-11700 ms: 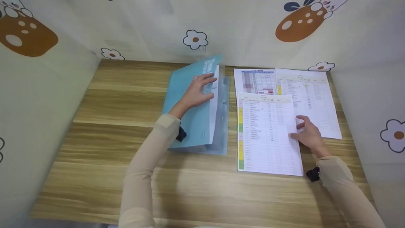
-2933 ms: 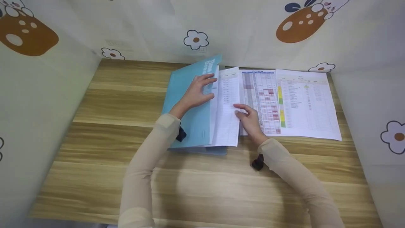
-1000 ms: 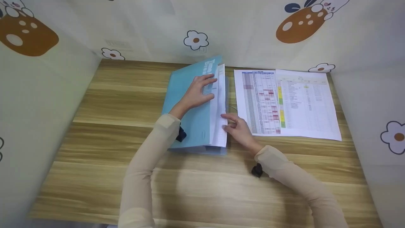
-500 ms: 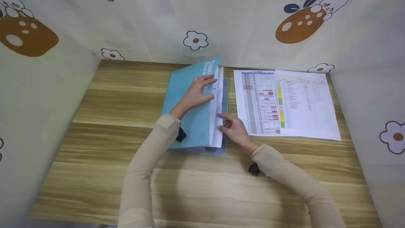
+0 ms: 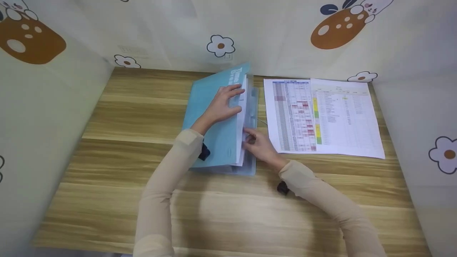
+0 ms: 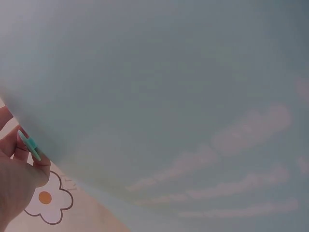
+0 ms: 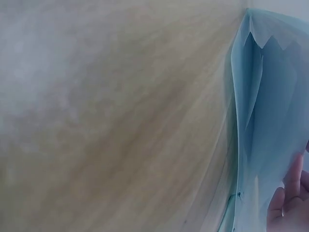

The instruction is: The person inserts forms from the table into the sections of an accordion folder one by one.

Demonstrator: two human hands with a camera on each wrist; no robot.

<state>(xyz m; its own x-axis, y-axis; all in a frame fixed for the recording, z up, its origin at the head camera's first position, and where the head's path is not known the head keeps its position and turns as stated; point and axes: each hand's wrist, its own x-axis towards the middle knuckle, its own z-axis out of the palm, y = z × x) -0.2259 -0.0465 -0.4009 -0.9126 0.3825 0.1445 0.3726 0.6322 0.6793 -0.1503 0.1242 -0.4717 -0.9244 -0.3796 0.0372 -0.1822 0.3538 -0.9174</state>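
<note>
A light blue document folder (image 5: 210, 103) lies mid-table, its cover raised at the right side over a translucent bluish lower part (image 5: 251, 164). My left hand (image 5: 223, 103) holds the cover near its right edge, fingertips reaching just past it. In the left wrist view, a small teal piece (image 6: 29, 145) shows against the fingers at the cover's edge. With thumb and index finger, my right hand (image 5: 262, 144) pinches the edge of white paper (image 5: 242, 151) in the folder's opening. Most of that paper is hidden under the cover. The right wrist view shows the folder's layered pockets (image 7: 270, 96).
Two printed sheets lie side by side to the right: a table with red cells (image 5: 291, 114) and a list with a yellow and green column (image 5: 351, 121). A thin cord (image 5: 262, 121) sticks out from the folder. Flower-patterned curtains (image 5: 171, 39) border the wooden table (image 5: 121, 178).
My right hand has taken the front sheet from the right and slid it leftward into the folder, nearly out of sight under the cover. The left hand has stayed on the cover.
</note>
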